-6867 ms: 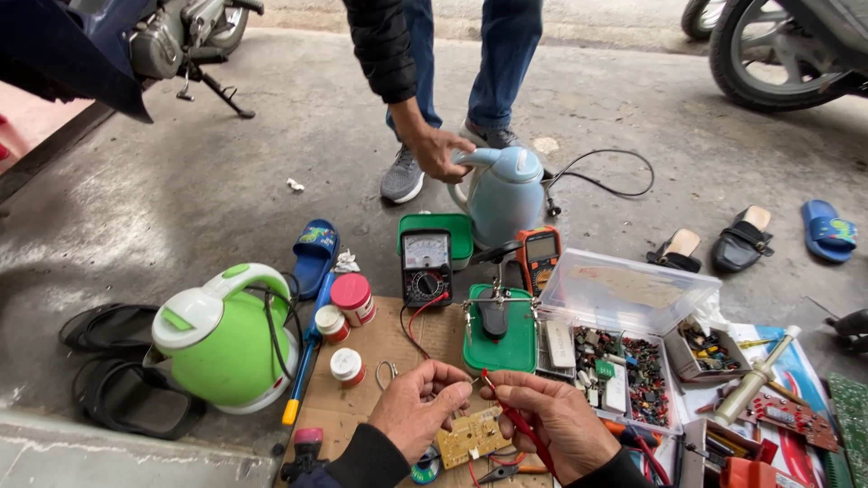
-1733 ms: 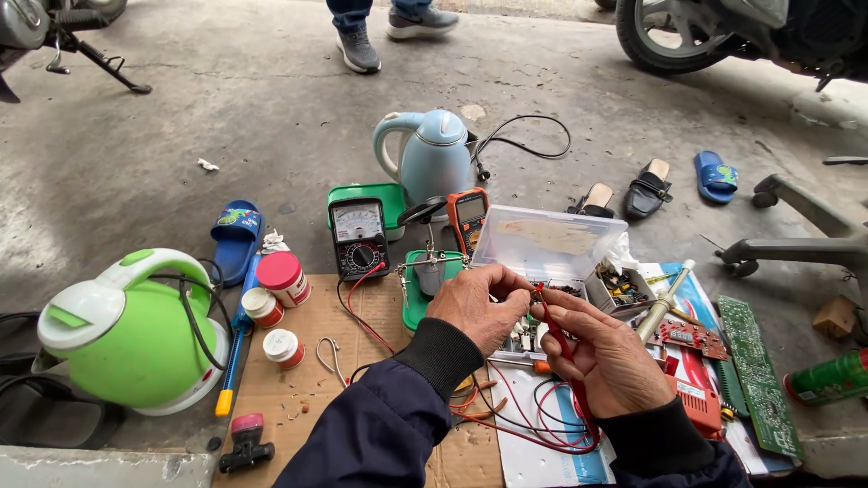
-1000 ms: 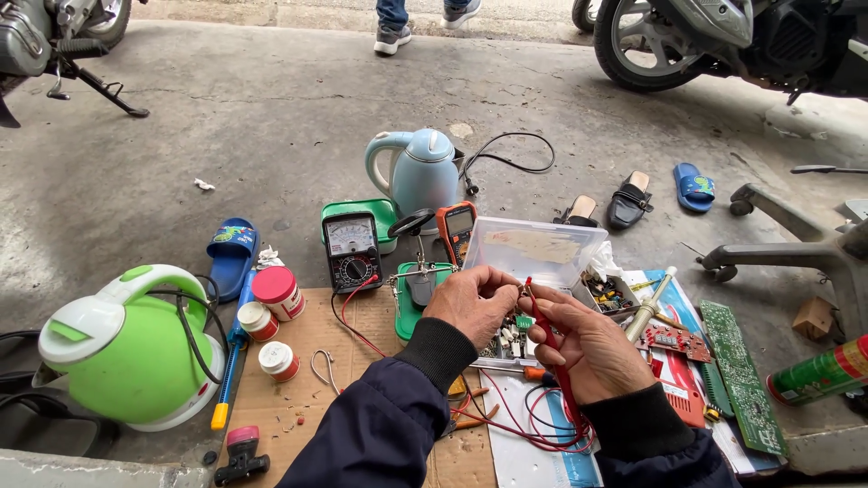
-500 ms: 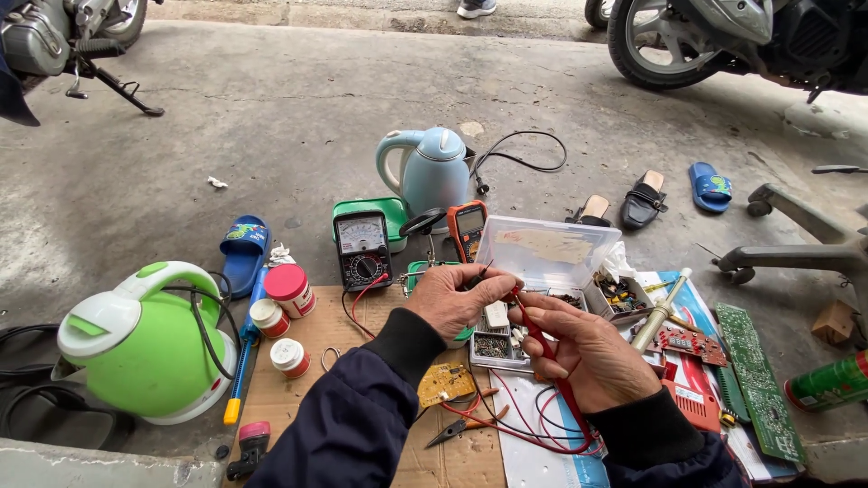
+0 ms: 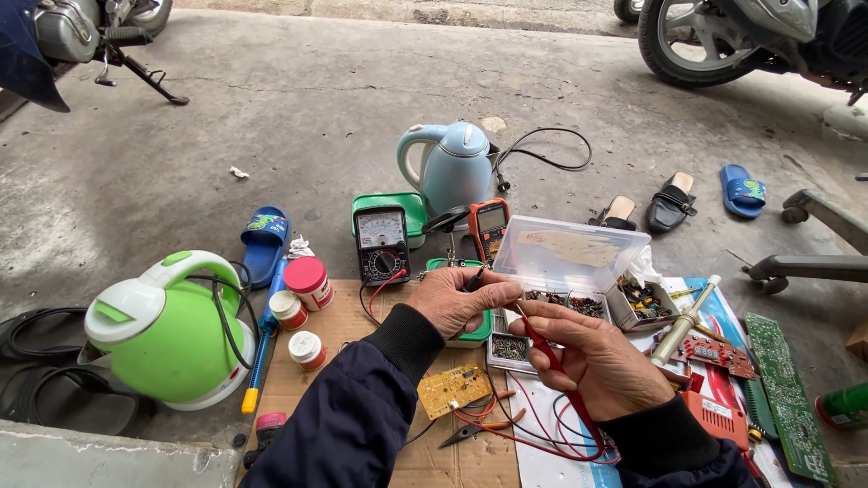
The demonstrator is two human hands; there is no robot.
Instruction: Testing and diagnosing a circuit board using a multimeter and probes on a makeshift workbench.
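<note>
Both forearms are covered by dark navy jacket sleeves of smooth, slightly shiny fabric with soft creases. Each sleeve ends in a black ribbed knit cuff, fitted close at the wrist. The left hand and right hand are bare: no gloves, rings or watch visible. The skin on the knuckles and backs is creased. Fingernails are short.

An open-air street repair spot on bare concrete floor; motorbike wheel parked beside; kettles, analog multimeter and circuit boards spread over cardboard
</note>
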